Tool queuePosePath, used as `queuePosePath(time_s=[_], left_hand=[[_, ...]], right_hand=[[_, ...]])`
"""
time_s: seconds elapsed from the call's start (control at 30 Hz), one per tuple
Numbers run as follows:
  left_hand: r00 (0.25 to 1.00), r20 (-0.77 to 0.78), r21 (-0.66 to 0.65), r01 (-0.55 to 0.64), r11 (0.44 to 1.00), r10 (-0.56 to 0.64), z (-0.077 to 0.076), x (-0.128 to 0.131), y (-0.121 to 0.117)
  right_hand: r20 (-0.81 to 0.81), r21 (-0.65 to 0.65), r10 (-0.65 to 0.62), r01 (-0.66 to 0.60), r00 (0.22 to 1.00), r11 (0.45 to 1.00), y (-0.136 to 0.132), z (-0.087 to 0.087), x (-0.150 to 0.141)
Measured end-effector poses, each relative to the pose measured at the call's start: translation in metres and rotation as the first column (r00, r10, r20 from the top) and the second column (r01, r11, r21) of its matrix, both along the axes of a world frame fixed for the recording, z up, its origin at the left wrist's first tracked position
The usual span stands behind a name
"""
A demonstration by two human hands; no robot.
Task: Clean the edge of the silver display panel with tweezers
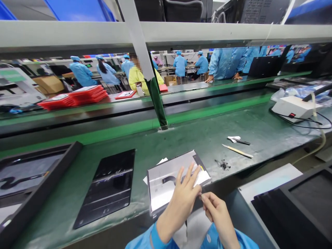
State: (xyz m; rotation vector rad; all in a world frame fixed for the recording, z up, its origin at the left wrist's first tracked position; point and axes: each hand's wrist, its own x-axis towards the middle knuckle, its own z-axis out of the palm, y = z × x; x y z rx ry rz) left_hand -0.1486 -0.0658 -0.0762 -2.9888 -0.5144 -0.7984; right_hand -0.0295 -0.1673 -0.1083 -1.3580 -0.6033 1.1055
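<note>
A silver metal panel (162, 180) with a black flex cable (168, 179) lies at the near edge of the green bench. My left hand (181, 199) rests flat on its lower right part, fingers spread and stretched out. My right hand (216, 211) sits just to the right of it, fingers curled in a pinch at the panel's near right corner. What the pinch grips is too small to make out. White paper (203, 177) shows under the panel's right side.
A black glass panel (109, 186) lies left of the silver one, and a black tray (33, 183) stands further left. Tweezers (237, 151), a black pen (241, 141) and dark debris (223, 164) lie to the right. A white box with cables (293, 107) sits far right. People in blue coats work beyond the conveyor.
</note>
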Motion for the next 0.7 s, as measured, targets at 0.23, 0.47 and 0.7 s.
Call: queuePosePath(time_s=[0.23,0.47,0.7], left_hand=[[0.996,-0.082,-0.208,-0.047,0.977,0.030,0.012,0.017,0.020],[0.984,0.063,-0.158,-0.155,0.975,0.166,-0.006,-0.035,0.012],[0.973,0.059,0.013,-0.224,0.975,0.223,-0.015,-0.104,0.002]], right_hand=[[0.140,0.027,0.041,-0.045,0.989,0.999,-0.004,-0.010,0.006],[0.038,-0.058,0.081,-0.078,0.996,0.995,-0.001,-0.007,0.008],[0.026,-0.047,0.072,-0.071,0.997,0.996,-0.003,-0.003,0.008]])
